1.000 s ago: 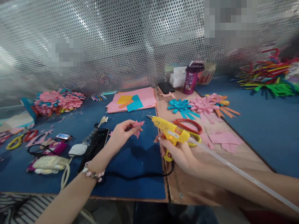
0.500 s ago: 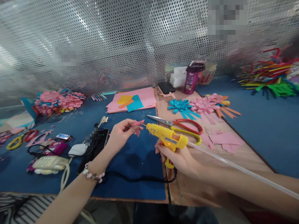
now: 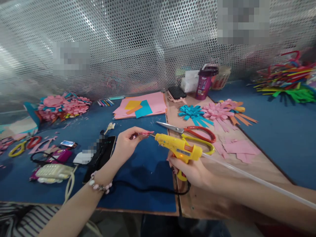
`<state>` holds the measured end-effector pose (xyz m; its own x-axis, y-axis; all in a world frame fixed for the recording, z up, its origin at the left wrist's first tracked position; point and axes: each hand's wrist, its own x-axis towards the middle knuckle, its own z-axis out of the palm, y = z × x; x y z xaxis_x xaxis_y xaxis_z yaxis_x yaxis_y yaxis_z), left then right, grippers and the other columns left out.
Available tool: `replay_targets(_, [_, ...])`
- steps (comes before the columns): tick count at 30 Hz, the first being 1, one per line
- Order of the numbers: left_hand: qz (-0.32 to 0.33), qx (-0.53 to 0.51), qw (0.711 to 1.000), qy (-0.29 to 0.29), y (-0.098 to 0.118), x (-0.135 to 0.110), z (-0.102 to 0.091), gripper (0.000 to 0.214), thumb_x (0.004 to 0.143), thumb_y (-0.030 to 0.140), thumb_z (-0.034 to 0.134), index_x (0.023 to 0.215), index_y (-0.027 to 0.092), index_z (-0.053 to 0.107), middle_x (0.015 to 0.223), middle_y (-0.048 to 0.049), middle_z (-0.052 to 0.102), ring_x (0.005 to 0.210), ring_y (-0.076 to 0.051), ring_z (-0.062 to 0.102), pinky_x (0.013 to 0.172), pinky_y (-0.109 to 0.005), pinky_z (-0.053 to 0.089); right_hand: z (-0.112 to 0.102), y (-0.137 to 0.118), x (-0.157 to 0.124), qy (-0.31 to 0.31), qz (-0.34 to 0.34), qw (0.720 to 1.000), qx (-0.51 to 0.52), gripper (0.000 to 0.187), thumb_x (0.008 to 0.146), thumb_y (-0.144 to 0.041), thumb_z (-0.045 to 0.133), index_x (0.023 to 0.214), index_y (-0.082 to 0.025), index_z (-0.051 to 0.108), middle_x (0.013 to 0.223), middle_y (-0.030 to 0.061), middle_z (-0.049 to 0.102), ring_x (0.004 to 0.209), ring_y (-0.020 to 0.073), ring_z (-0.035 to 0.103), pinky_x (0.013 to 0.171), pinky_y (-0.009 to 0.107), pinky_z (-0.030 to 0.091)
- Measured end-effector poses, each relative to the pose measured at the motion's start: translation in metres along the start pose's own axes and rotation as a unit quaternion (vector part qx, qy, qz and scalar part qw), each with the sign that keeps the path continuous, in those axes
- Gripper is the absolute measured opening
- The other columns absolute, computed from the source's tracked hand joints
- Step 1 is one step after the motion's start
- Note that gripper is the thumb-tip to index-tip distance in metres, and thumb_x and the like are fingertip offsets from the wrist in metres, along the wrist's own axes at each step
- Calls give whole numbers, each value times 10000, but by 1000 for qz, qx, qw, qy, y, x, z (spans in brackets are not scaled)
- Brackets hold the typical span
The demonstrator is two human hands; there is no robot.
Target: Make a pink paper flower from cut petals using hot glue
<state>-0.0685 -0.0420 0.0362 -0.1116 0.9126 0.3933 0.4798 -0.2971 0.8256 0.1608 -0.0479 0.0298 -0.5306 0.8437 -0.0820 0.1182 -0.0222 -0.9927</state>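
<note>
My left hand (image 3: 129,141) pinches a small pink paper piece (image 3: 147,133) between thumb and fingers, above the blue mat. In my right hand (image 3: 191,169) is a yellow hot glue gun (image 3: 179,146), its small light glowing orange. The nozzle points left and is at the paper piece; whether they touch I cannot tell. A long clear glue stick (image 3: 242,172) runs out of the gun's back across my right forearm. Just behind the gun lie scissors (image 3: 177,128) with red and yellow handles, blades pointing left.
Blue (image 3: 191,112) and pink paper flowers (image 3: 217,111) lie behind the scissors, with pink paper scraps (image 3: 240,148) to the right. A stack of coloured paper (image 3: 155,102), a purple cup (image 3: 203,84) and a phone (image 3: 177,93) stand farther back. The gun's black cord (image 3: 150,190) crosses the mat.
The pink paper piece has turned in my left fingers and now shows more edge-on. The glue gun has shifted slightly right and down, its nozzle still at the paper.
</note>
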Motion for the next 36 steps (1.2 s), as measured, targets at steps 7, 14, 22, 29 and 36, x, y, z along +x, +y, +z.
replay_targets(7, [25,9,1000,-13,4,-1,-1,145,817,323,696,829,187,747,870,-60,757,753,-169,664,637,-257,499,-2,4,0,-5,-18,1000,-23,171,709,-375,501,683,-207,482,629,-13,500,563,135,488,520,283,415])
replay_targets(14, [31,13,999,-16,2,-2,-1,130,830,317,687,846,202,746,879,-49,753,780,-168,664,648,-255,495,-2,4,1,-5,6,1000,-19,181,697,-388,510,665,-211,486,617,-12,500,566,144,488,537,293,419])
replay_targets(22, [31,20,999,-13,4,-3,-2,144,836,328,681,851,200,745,893,-57,752,785,-174,667,640,-262,500,-1,8,-1,-9,1,1000,-11,163,709,-369,515,657,-219,478,611,-15,488,570,143,473,540,282,407])
replay_targets(29, [33,12,999,-8,5,-3,-1,148,841,330,674,854,201,744,908,-60,757,824,-182,681,687,-269,525,-2,11,1,-16,-34,999,-16,127,728,-319,497,652,-223,462,578,-26,457,536,133,443,503,264,378])
replay_targets(36, [49,37,998,15,7,-6,0,158,849,341,666,864,211,755,891,-56,746,808,-174,666,650,-256,510,-2,9,-1,-13,-60,998,-31,160,759,-298,486,637,-218,421,605,-24,451,564,130,444,528,270,384])
